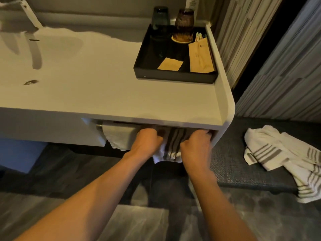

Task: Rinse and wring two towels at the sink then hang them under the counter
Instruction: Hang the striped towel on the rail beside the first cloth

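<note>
Striped towel [171,145] hung between both hands' closed fingers [152,134]; should be pulled evenly flat along rail [119,126].

No legible text; only blurred print on paper packets [201,57] in tray [173,76].

Under the front edge of the white rounded counter [121,101], a striped towel [171,145] hangs between both hands, a plain towel [118,138] to its left. A black square tray [173,76] sits on the counter's right end; the sink basin [43,54] lies left.
</note>
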`<move>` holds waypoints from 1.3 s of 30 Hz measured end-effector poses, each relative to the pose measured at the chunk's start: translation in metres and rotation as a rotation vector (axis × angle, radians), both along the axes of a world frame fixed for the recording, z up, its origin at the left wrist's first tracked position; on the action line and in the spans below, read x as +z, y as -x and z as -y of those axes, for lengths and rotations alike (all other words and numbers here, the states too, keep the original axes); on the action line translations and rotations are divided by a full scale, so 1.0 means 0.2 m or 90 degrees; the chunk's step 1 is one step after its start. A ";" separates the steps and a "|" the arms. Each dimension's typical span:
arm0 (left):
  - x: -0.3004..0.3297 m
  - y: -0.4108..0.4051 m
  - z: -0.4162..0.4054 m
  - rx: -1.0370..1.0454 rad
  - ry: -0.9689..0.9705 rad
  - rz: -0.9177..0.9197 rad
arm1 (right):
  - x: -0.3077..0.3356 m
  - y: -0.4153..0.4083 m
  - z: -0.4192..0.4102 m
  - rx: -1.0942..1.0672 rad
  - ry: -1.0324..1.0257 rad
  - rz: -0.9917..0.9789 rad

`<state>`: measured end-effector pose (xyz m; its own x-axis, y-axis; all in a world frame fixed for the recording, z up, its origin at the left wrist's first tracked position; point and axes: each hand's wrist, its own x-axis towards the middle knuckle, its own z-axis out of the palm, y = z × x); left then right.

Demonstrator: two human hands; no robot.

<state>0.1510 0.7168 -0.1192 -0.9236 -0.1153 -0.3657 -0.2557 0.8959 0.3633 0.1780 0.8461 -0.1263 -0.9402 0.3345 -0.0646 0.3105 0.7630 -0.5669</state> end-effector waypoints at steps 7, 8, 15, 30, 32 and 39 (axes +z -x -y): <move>-0.03 -0.14 0.10 -0.176 0.263 -0.242 | -0.14 -0.13 0.02 0.079 -0.220 -0.058; -0.04 -0.15 0.10 -0.202 0.266 -0.257 | -0.17 -0.16 0.02 0.113 -0.257 -0.080; -0.15 -0.13 0.07 -0.279 0.193 -0.222 | -0.14 -0.05 0.00 0.228 -0.281 0.000; -0.09 -0.19 0.17 -0.249 0.192 -0.213 | -0.10 -0.08 -0.06 0.309 -0.355 0.025; -0.11 -0.20 0.19 -0.264 0.218 -0.215 | -0.15 -0.10 -0.06 0.335 -0.381 0.025; -0.14 -0.19 0.27 -0.270 0.234 -0.224 | -0.19 -0.08 -0.09 0.332 -0.403 0.053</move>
